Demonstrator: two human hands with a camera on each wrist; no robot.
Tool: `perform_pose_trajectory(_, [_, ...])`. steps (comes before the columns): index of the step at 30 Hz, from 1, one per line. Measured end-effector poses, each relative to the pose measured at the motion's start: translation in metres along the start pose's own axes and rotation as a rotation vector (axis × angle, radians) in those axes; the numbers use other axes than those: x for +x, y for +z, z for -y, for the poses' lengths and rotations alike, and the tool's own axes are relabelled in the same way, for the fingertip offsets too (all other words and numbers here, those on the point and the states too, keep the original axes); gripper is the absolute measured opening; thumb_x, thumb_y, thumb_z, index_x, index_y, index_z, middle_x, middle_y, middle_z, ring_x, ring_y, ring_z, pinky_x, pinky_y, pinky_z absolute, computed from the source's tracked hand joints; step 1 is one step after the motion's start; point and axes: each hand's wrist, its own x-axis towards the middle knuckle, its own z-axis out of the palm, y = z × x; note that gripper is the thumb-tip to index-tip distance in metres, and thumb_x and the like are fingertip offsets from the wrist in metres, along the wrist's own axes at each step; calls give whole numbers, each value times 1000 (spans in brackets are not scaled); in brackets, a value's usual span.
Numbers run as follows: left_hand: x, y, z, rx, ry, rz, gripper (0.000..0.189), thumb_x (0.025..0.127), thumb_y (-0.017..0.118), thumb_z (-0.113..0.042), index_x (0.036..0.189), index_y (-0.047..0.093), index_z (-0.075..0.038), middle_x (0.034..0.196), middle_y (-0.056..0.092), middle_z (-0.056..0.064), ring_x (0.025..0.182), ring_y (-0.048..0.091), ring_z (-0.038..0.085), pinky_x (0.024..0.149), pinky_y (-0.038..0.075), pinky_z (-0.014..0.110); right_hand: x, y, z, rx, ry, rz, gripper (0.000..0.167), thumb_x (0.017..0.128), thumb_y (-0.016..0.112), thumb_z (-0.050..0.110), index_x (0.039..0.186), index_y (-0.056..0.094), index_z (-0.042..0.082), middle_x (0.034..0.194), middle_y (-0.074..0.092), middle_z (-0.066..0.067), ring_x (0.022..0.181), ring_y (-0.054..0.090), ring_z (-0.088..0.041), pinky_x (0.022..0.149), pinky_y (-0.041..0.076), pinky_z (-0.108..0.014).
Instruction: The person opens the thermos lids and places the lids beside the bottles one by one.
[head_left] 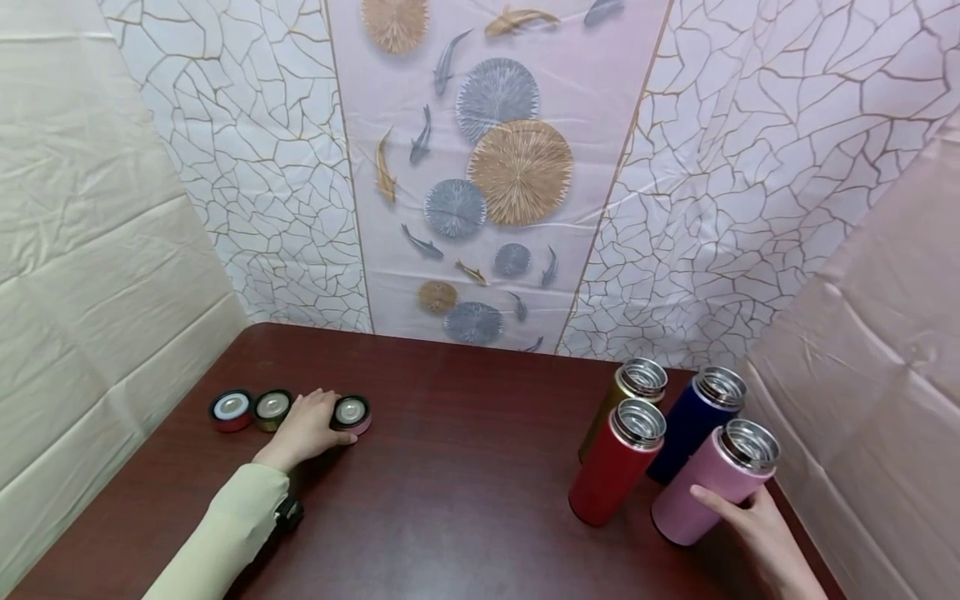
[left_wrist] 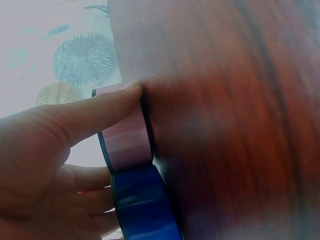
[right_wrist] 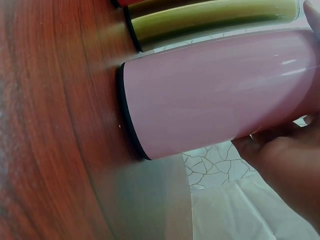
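Observation:
At the far left of the table, my left hand (head_left: 306,427) holds the pink bottle lid (head_left: 351,410), its thumb along the near side. A blue lid (left_wrist: 145,205) touches the pink one in the left wrist view; from the head view the hand hides it. Under the camera's right side, my right hand (head_left: 753,517) grips the pink thermos bottle (head_left: 705,487) with the thumb across its front and the other fingers behind. This bottle has no lid, showing a steel mouth, and its dark base is close to the tabletop.
Lidless red (head_left: 611,475), gold (head_left: 602,421) and blue (head_left: 686,429) bottles stand upright beside the pink one. Left of my left hand lie a gold lid (head_left: 272,406) and a red lid (head_left: 232,410), undersides up. Patterned cloth (head_left: 517,275) hangs behind the dark wooden table (head_left: 465,450).

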Motion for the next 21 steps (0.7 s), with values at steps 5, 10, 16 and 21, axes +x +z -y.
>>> perform_pose_trajectory(5, [-2,1,0,-12,-15,13,82,78,86,-34,134,51,16,135,52,36,134,39,55,110,25,68,-1,0,0,-20,-6,-4,47,96,63,1,133,50,28,119,61,22,108,56,8,87,39,-10])
perform_pose_trajectory(10, [-5,4,-6,-86,-3,4,98,81,85,-34,149,33,13,145,42,37,138,32,55,112,19,68,-7,-6,5,16,-82,-49,67,94,62,-6,145,36,30,127,54,17,111,53,8,86,41,-9])
perform_pose_trajectory(16, [-8,-13,-22,-122,59,-90,93,87,80,-36,153,31,6,150,38,33,141,29,52,114,16,68,-15,-2,38,72,-182,-292,70,95,58,-11,152,35,22,130,50,7,114,51,0,88,40,-8])
perform_pose_trajectory(21, [-5,-54,-41,-108,131,-256,78,94,73,-33,151,36,6,148,41,33,141,31,51,113,19,68,-10,25,91,324,-458,-574,60,86,67,-14,141,50,3,135,55,-11,125,50,-20,96,41,-18])
